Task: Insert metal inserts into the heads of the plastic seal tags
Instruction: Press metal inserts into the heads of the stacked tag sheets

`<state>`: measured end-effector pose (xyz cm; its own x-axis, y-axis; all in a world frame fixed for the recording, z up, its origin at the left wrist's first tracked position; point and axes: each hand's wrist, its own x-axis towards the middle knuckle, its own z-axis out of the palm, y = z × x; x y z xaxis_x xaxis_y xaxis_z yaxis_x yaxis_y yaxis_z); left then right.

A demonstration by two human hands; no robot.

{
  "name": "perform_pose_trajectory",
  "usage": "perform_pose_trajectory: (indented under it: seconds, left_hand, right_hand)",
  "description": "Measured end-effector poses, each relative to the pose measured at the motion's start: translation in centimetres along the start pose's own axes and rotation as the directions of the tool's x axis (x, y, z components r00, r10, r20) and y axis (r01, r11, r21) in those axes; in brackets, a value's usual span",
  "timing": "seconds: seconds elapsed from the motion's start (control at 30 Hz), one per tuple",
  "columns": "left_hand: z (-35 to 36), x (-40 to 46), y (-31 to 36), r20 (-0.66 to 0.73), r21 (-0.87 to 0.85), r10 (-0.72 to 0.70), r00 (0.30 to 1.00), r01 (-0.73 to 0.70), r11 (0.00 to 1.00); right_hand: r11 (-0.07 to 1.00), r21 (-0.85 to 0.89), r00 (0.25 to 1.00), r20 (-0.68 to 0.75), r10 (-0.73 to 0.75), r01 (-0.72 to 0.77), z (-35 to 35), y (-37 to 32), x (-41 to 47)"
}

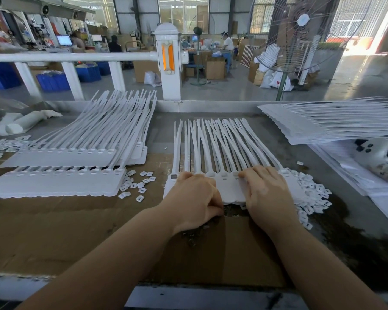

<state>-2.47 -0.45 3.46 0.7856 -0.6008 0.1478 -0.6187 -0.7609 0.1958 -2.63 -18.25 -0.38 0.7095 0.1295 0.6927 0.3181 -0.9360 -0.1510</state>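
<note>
Left hand (192, 198) curled, knuckles up, fingertips hidden; grip contents unclear. Right hand (266, 193) fingers bent, tips pressed on heads of white plastic seal tag strip (227, 153), centre on brown cardboard sheet (76, 231). Small dark metal inserts (192, 237) heaped under left wrist, mostly hidden, hard to make out.

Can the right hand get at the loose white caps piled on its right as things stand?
Probably yes. The right hand rests on the tag sheet, and the caps lie heaped in the open just beside it, with nothing between them or on top.
</note>
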Motion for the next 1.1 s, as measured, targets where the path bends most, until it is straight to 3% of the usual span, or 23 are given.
perform_pose_trajectory:
  seconds: [0.13,0.27,0.53,0.9,1.1]
  left_hand:
    - [-0.2,0.0,-0.3,-0.027,-0.167,-0.071,0.997,0.065,0.984]
    - [-0.4,0.1,-0.2,0.004,-0.191,-0.083,0.997,0.083,0.978]
    - [0.6,0.5,1.5,0.046,-0.054,0.017,0.999,-0.015,0.998]
    - [1.2,0.9,2.5,-0.049,-0.045,-0.056,0.997,0.053,0.998]
    - [1.3,0.9,2.9,-0.017,0.008,-0.065,0.998,0.065,0.998]
  right_hand:
    - [1.0,0.001,1.0,0.006,-0.002,0.002,-0.2,-0.1,0.0]
    - [1.0,0.006,1.0,0.007,0.009,-0.009,-0.2,-0.2,0.1]
    - [1.0,0.009,1.0,-0.011,0.007,-0.007,-0.1,-0.2,0.0]
    - [1.0,0.014,0.999,-0.037,0.007,-0.006,0.1,0.0,0.0]
    - [1.0,0.021,1.0,-0.019,0.006,-0.005,0.2,0.0,0.0]
